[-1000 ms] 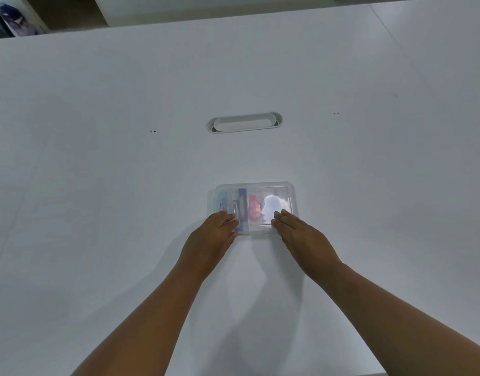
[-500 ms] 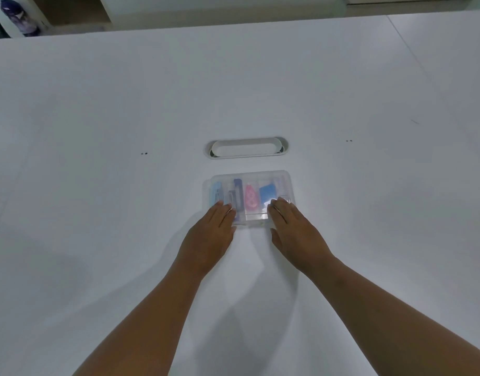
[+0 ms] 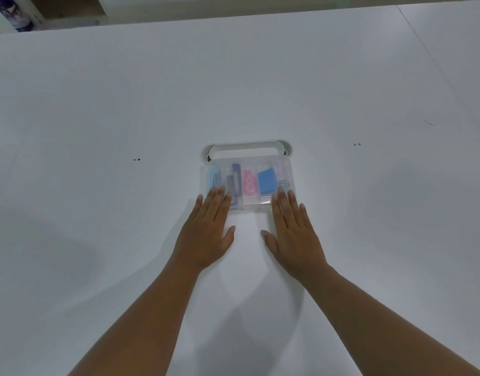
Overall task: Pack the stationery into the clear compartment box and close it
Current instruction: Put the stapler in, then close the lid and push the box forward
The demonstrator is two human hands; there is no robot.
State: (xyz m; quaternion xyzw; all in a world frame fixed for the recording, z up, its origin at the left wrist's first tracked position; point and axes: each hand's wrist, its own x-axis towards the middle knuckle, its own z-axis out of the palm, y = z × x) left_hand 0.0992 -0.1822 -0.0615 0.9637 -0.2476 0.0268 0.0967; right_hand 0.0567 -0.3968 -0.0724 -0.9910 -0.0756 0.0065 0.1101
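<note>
The clear compartment box (image 3: 248,162) lies on the white table with its lid down. Through the lid I see a light blue item at the left, a purple one, a pink one (image 3: 249,183) and a blue block (image 3: 267,181). My left hand (image 3: 206,232) lies flat, palm down, with its fingertips resting on the box's near left edge. My right hand (image 3: 293,232) lies flat the same way, fingertips on the near right edge. Neither hand grips anything.
A white oval cable slot (image 3: 245,150) is set into the table just behind the box. The table's far edge (image 3: 233,21) runs across the top, with a seam to a second tabletop at the right. Small dark screw marks dot the surface.
The box has slid away from me, up against the cable slot. Both hands have flattened out, with fingers spread and thumbs pointing inward.
</note>
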